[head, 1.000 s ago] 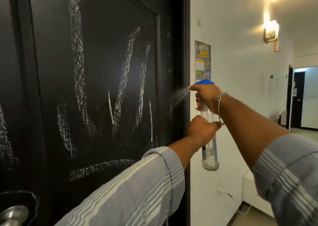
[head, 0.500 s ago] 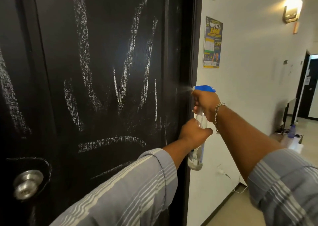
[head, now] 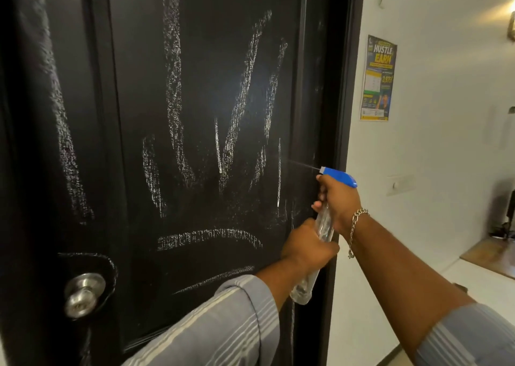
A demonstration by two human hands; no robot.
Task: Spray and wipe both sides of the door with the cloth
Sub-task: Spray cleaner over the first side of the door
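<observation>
**Both hands on the spray bottle, nozzle aimed at the chalked door**

Both hands grasp one spray bottle [head: 323, 226] in front of the right edge of the black door [head: 195, 86]. The right hand [head: 338, 201] is wrapped round the neck just under the blue trigger head [head: 338, 175], fingers curled over the trigger side, with a chain bracelet [head: 355, 227] hanging at the wrist. The left hand [head: 308, 247] closes round the clear body lower down, its knuckles toward the camera; the bottom of the bottle sticks out below it, tilted slightly leftward. The two hands sit one above the other, nearly touching along the bottle.

The nozzle points left at the door, and a thin line of mist runs from its tip toward the panel, near the door's right stile. The bottle itself is held just clear of the surface, close to the dark frame [head: 345, 86].

White chalk marks [head: 231, 131] cover the recessed panel: several long upright strokes, a curved band beneath them and a fainter slanted line lower still. More chalk runs down the left stile. A round metal knob [head: 83, 293] sits at lower left, well apart from the hands.

Striped grey-blue sleeves [head: 223, 324] cover both arms to the elbow. On the white wall [head: 432, 170] to the right hangs a yellow and dark poster [head: 377, 78]. No cloth can be made out in either hand.
</observation>
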